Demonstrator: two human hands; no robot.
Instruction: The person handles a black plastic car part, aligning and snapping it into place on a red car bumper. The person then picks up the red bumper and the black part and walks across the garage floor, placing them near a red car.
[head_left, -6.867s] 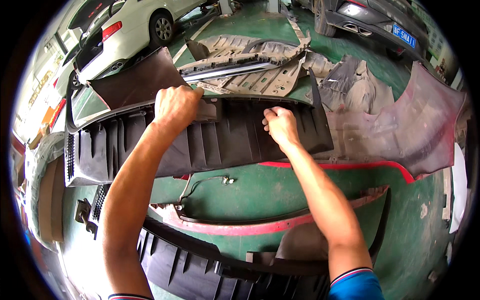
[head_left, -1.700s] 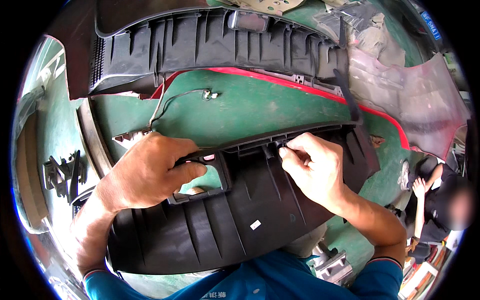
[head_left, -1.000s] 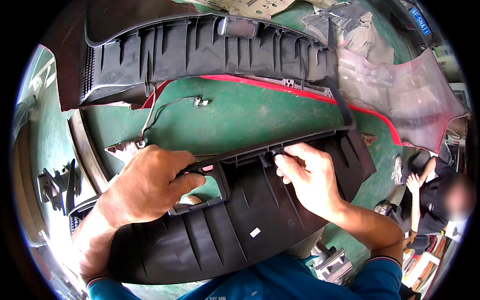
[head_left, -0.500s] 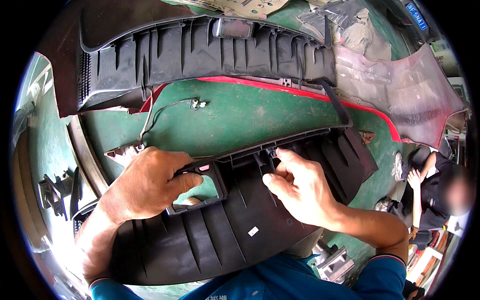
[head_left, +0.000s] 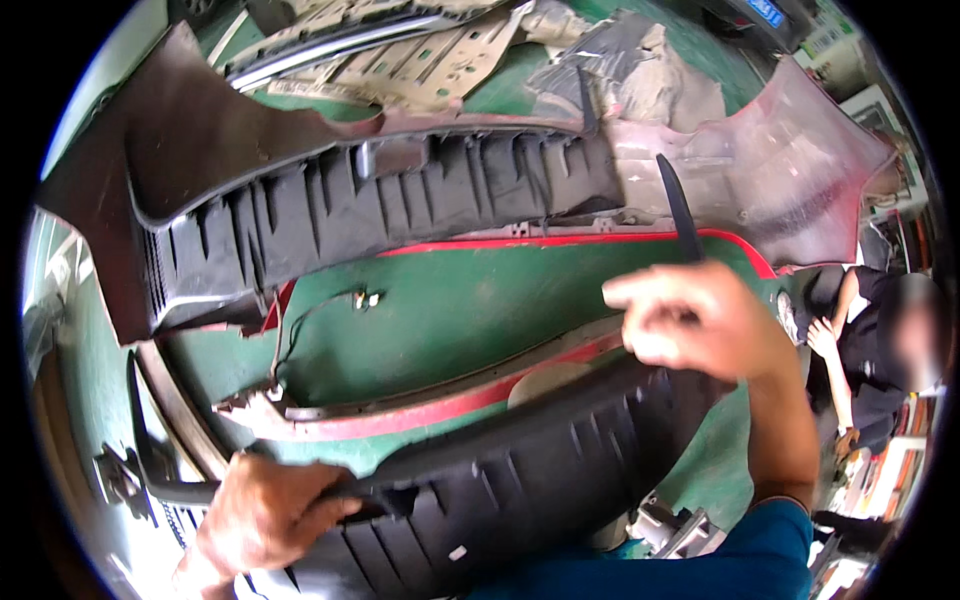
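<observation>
Our left hand (head_left: 262, 515) fingers clench the black ribbed bumper panel's (head_left: 520, 480) left edge. Our right hand (head_left: 700, 325), raised above its far end, pinches a thin black strip (head_left: 678, 208), forefinger extended.

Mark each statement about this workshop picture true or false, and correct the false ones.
1. The left hand grips the edge of the black ribbed panel. True.
2. The right hand lies flat on the green floor. False: it is raised above the panel, with a thin dark strip rising from it.
3. A small wire lies on the floor. True.
4. The bumper cover beyond is blue. False: it is red.
5. Another person is at the right edge. True.
</observation>
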